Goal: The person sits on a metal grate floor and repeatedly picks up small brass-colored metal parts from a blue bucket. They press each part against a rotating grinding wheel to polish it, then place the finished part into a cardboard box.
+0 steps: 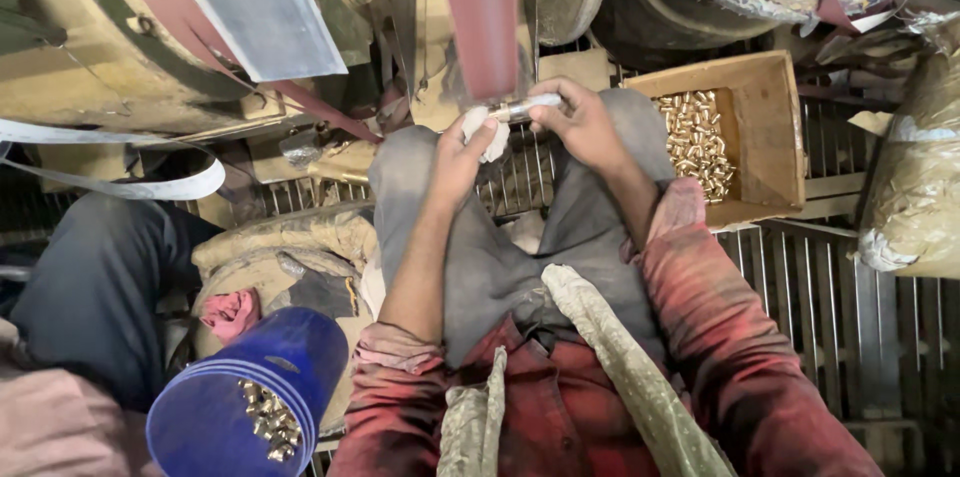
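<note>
Workshop floor of metal grating (850,277), belt-driven wheels beyond. Your left hand (462,152) and right hand (580,122) both grip a short silvery metal tube (525,109) at the red-brown sanding belt (480,17); hold it level, press lightly, turn evenly. Wooden tray of small brass pieces (770,107) right.

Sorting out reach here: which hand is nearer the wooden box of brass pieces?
Right. The right hand sits just beside the wooden box; the left hand is farther off, beyond it.

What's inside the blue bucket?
The blue bucket holds a small heap of shiny gold-coloured metal pieces near its lower side. The rest of its inside looks bare blue. Anything lying beneath the heap is covered and cannot be seen.
</note>
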`<state>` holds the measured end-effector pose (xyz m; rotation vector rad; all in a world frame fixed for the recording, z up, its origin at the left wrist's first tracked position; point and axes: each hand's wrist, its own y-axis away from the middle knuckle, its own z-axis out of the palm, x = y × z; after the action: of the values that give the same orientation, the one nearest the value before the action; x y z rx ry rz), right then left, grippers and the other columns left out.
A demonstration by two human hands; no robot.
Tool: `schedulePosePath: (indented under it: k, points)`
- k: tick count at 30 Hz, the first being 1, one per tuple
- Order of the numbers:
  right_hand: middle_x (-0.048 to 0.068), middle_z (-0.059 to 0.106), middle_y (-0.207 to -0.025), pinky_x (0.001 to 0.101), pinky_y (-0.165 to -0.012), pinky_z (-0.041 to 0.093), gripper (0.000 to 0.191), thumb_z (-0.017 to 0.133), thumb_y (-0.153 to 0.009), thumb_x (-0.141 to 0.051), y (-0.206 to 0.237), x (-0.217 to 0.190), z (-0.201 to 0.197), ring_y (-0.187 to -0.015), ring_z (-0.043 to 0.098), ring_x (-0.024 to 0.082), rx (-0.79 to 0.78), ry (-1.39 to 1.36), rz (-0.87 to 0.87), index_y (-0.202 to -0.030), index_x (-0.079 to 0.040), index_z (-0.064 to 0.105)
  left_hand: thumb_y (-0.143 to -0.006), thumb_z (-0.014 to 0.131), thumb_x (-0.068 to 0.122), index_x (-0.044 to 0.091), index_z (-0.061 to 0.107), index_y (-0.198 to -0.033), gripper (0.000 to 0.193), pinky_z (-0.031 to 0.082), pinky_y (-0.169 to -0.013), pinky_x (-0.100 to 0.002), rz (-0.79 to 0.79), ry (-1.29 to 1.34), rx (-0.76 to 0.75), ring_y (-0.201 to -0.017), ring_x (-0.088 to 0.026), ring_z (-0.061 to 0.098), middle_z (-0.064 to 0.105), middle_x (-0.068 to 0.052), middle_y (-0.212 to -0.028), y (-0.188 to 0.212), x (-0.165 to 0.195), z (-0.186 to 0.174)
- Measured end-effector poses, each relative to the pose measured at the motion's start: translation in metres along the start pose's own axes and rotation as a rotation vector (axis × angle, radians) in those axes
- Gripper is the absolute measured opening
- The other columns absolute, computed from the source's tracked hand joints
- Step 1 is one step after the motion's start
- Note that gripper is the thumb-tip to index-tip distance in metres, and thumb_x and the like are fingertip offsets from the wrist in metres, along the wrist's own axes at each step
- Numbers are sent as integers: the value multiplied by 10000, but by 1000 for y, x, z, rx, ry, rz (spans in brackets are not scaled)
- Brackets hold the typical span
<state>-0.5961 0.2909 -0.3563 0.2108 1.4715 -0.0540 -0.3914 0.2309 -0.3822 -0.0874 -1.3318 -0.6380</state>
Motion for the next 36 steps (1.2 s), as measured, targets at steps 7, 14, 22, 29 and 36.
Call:
schedulePosePath:
  k: [7, 14, 22, 29, 36]
  points:
    - [47, 714, -1001, 245, -791, 559, 237, 726, -988, -93, -17, 0, 8, -860, 678, 94, 42, 46, -36, -1183, 7, 637, -1013, 652, 184, -19, 675, -1185, 267, 523, -750, -268, 6, 140, 32, -837, -103, 648, 717, -27, -983, -16, -2, 7]
    - [55, 711, -950, 254, -741, 570, 196, 711, -984, -53, -30, 1, 10, -803, 673, 103, 48, -32, 10, -1153, 25, 648, -1034, 630, 178, -21, 696, -1150, 241, 481, -647, -261, -3, 151, 52, -732, -112, 603, 695, -42, -896, -24, -5, 11]
    - [38, 694, -920, 254, -725, 555, 173, 708, -980, -43, -34, -8, 13, -793, 660, 96, 53, -4, 34, -1134, 16, 656, -1009, 635, 158, -12, 688, -1140, 220, 490, -652, -263, -5, 158, 57, -738, -118, 620, 700, -45, -904, -28, 2, 13]
    - [2, 671, -1066, 245, -869, 515, 227, 745, -958, -45, 3, -20, 8, -978, 619, 76, 25, 186, -138, -1166, -27, 657, -1026, 651, 175, -10, 657, -1248, 289, 507, -763, -249, 49, -12, -74, -865, -90, 619, 698, -22, -1023, 4, 18, 2]
    - [23, 632, -1176, 232, -879, 509, 223, 735, -964, -19, 11, -19, 7, -1041, 614, 94, 33, 174, -208, -1169, -18, 647, -1006, 656, 168, -20, 606, -1271, 329, 557, -842, -308, 16, 240, -119, -926, -147, 676, 706, -63, -1076, 5, 18, 4]
